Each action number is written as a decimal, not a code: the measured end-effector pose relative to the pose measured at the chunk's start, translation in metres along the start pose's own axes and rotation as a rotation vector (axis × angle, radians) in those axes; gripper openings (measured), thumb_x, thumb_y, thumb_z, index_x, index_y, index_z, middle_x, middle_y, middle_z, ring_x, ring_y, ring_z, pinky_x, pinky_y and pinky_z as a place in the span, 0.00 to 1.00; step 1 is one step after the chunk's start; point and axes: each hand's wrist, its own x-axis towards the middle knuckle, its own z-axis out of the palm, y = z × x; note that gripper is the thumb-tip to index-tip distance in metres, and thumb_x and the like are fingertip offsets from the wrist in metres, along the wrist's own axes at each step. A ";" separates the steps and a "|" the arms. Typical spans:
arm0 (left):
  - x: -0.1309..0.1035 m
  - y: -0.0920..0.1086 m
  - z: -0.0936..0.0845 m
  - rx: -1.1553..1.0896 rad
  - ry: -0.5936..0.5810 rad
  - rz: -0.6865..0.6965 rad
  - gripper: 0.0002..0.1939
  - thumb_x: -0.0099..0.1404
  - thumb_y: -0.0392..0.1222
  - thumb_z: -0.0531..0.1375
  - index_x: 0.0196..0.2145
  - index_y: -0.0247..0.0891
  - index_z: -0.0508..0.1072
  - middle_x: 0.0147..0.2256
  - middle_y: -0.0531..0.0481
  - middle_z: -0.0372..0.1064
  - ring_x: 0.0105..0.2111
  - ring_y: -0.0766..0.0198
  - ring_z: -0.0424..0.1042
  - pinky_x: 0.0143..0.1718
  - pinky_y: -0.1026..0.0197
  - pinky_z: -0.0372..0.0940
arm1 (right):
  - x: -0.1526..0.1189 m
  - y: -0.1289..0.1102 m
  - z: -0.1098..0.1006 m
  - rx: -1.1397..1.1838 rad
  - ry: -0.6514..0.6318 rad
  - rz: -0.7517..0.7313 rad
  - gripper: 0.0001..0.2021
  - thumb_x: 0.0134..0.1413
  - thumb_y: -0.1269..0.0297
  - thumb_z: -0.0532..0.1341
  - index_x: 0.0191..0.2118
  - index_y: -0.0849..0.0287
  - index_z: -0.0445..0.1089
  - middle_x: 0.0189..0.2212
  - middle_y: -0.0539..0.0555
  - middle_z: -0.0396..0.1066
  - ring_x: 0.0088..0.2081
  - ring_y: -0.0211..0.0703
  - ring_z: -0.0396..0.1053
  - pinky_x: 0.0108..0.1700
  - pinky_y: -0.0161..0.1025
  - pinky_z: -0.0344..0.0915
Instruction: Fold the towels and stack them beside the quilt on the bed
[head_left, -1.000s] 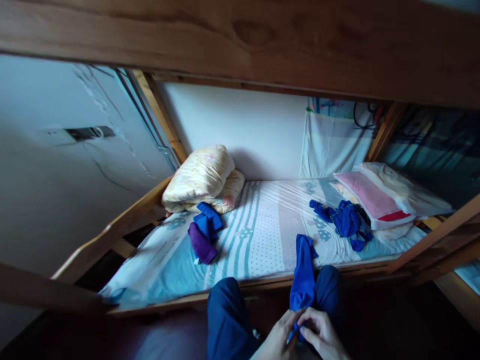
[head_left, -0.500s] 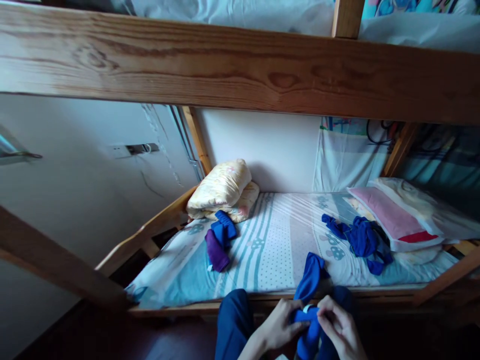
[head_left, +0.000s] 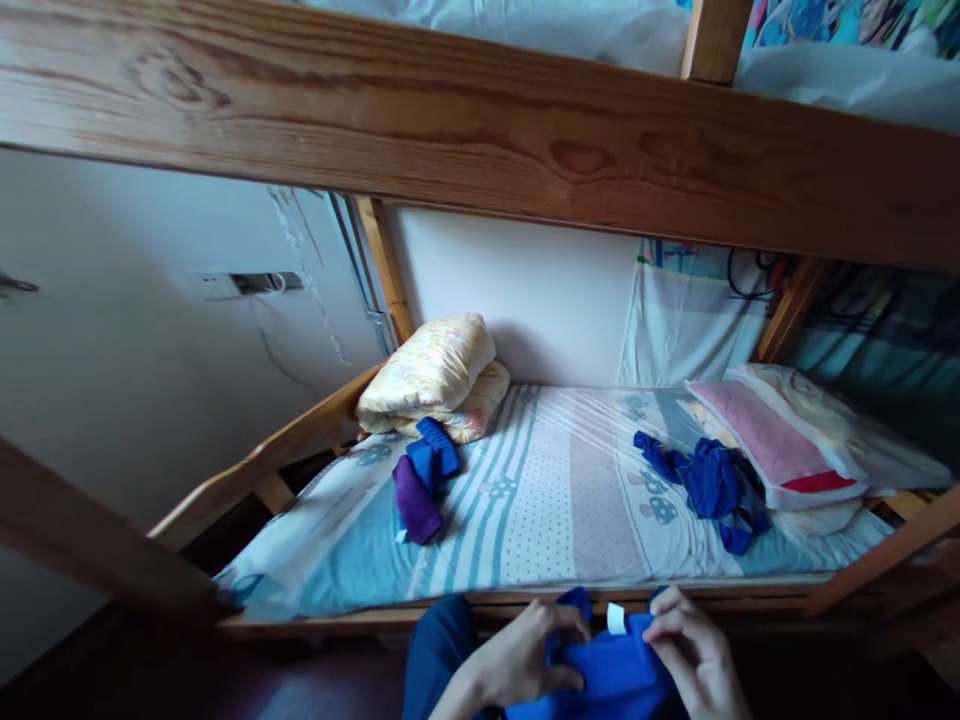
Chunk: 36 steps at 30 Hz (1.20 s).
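The blue garment is between the two hands, low in the view, just before the bed's front rail. L hand has thumb & fingers closed on the cloth at one side; R hand pinches its upper edge at the other, nr the white label. To handle it well, I think both hands shd pull w/ light, equal tension, so the cloth lies flat w/o twisting, and the label can serve as ref. for finding the edge. The bed sheet has stripes, dots etc., a bit wrinkled. On it lie blue and purple clothes beside a cream quilt, and, to the right, a crumpled blue pile nr a pink pillow. Above runs a thick wooden beam; behind is a pale wall w/ hanging curtain.
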 end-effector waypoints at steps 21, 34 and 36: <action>0.009 -0.082 0.053 -0.045 -0.030 0.156 0.32 0.65 0.71 0.58 0.25 0.37 0.68 0.25 0.53 0.61 0.27 0.66 0.57 0.31 0.64 0.58 | -0.003 -0.014 -0.022 -0.132 0.028 -0.225 0.09 0.64 0.69 0.64 0.38 0.51 0.82 0.31 0.52 0.77 0.32 0.40 0.79 0.36 0.31 0.76; -0.016 -0.093 0.002 0.326 0.753 0.214 0.17 0.76 0.40 0.48 0.43 0.39 0.77 0.39 0.43 0.73 0.41 0.58 0.73 0.45 0.57 0.70 | 0.021 -0.037 -0.048 -0.487 0.074 -0.372 0.15 0.67 0.71 0.60 0.52 0.52 0.81 0.38 0.55 0.81 0.37 0.42 0.81 0.44 0.32 0.78; -0.012 -0.100 0.000 0.370 0.906 0.253 0.15 0.74 0.38 0.49 0.45 0.39 0.77 0.41 0.43 0.73 0.42 0.58 0.74 0.47 0.57 0.71 | 0.025 -0.040 -0.050 -0.511 0.103 -0.363 0.14 0.67 0.71 0.60 0.48 0.52 0.82 0.37 0.54 0.80 0.37 0.41 0.81 0.44 0.32 0.78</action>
